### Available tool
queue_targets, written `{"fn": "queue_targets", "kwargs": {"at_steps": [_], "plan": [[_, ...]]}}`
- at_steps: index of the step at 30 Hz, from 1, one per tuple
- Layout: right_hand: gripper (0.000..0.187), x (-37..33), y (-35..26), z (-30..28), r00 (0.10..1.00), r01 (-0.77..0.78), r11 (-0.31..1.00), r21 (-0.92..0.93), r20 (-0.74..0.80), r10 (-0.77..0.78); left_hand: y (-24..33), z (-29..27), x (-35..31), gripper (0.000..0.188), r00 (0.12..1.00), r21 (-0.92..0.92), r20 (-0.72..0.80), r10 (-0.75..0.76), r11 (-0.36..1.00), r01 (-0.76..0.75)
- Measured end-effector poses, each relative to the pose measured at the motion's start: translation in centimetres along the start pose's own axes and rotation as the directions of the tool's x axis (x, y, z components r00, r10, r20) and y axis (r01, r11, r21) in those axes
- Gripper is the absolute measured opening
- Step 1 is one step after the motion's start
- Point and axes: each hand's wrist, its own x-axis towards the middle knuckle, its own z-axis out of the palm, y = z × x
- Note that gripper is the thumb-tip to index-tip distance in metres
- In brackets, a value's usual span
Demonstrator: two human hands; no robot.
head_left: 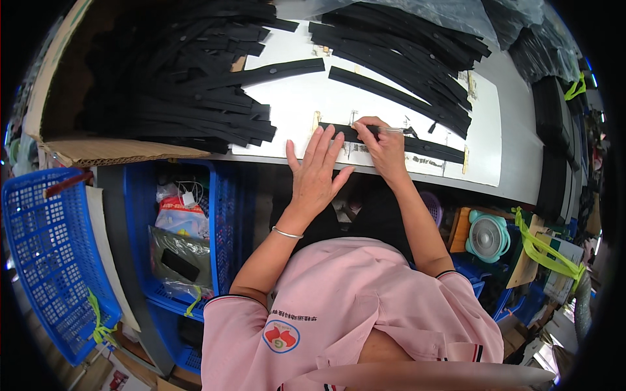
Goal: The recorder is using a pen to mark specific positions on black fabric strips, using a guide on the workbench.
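While the strip lies flat on the board, my left hand: palm down, fingers spread wide, fingertips at the strip's left end, thumb pointing toward my other hand; nothing in its grasp.
My right hand: fingers drawn narrow on the pen, held over the strip; my fingers cover its writing end, so I cannot tell whether it touches.
Pen: clear barrel, dark end pointing right.
Strip's place: along the board's near edge, slanting slightly down to the right, a yellowish patch at its right end and dark marks on the board just below.
Loose strip: black too, alone on the board, just beyond my right hand.
Right heap: many black strips piled side by side on the far part of the board.
Left heap: a thick tangle of black strips, partly in the box, with ends spilling toward the board.
Plastic: crumpled and clear, beyond the right heap.
Bracelet: a pale band on my left wrist.
Under the table: a blue crate, with a phone lying on a bag inside.
Far left: a blue basket, tilted.
Lower right: a turquoise fan beside a yellow-green ribbon.
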Motion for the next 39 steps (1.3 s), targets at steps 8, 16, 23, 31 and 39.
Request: {"fn": "queue_targets", "kwargs": {"at_steps": [8, 16, 23, 31, 39], "plan": [[0.018, -0.4, 0.1, -0.4, 1.000, -0.006, 0.989, 0.145, 0.007, 0.005, 0.1, -0.1, 0.1, 0.075, 1.000, 0.009, 0.019, -0.004, 1.000, 0.004], [0.026, -0.5, 0.8, -0.3, 0.993, 0.114, 0.991, 0.076, -0.016, -0.113, 0.3, 0.1, 0.4, 0.072, 1.000, 0.014, 0.024, 0.017, 1.000, -0.018], [0.014, -1.1, -0.2, -1.9, 1.000, 0.016, 0.954, 0.300, 0.008, -0.019, 0.1, 0.1, 0.2, 0.070, 1.000, 0.046, 0.026, 0.007, 0.999, -0.008], [0.016, -1.4, 2.7, -8.6, 0.951, 0.034, 0.999, 0.016, -0.308, -0.027, 0.0, 0.2, 0.1, 0.071, 1.000, 0.067, 0.012, 0.023, 0.997, -0.024], [0.019, -1.6, 3.7, -8.5, 0.961, 0.042, 0.996, -0.078, -0.270, -0.061, 0.1, 0.2, 0.2, 0.070, 0.999, 0.074, 0.028, 0.020, 0.997, -0.022]]}}
